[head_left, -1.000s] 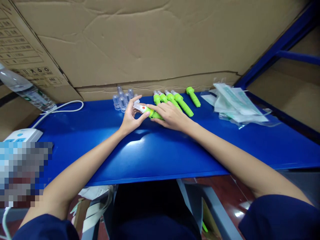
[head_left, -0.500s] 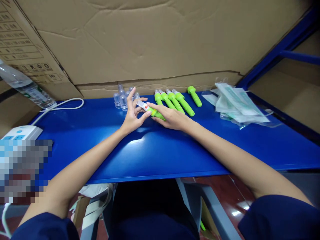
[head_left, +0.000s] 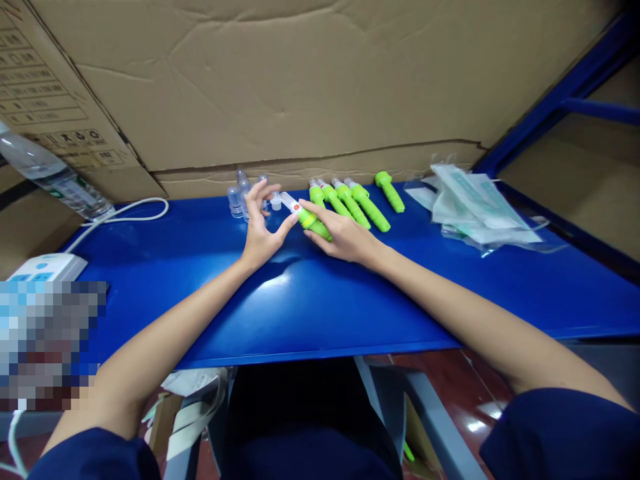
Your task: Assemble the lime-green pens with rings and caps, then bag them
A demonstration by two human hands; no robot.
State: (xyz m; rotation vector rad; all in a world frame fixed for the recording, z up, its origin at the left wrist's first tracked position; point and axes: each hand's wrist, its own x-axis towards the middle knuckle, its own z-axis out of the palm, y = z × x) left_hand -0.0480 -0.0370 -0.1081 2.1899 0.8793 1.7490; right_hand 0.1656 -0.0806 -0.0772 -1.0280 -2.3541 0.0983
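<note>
A bright green ribbed stick with a white collar, a red dot and a clear tip is gripped in my right hand, its tip pointing up and left. My left hand has its fingers spread, and its thumb tip is at the white collar, touching or very close. Behind the left fingers stand several clear plastic caps, partly hidden by the hand. Just beyond my right hand, several similar green sticks with clear tips lie side by side. Another green stick, with no clear tip showing, lies to their right.
Packets of flat pale-green items in clear plastic lie at the right. A water bottle, a white power strip and its cable are on the left. A cardboard wall closes off the back of the blue table.
My left fingers have drawn back from the clear tip and spread, leaving the thumb near the collar. The right hand still holds the stick in nearly the same place.
</note>
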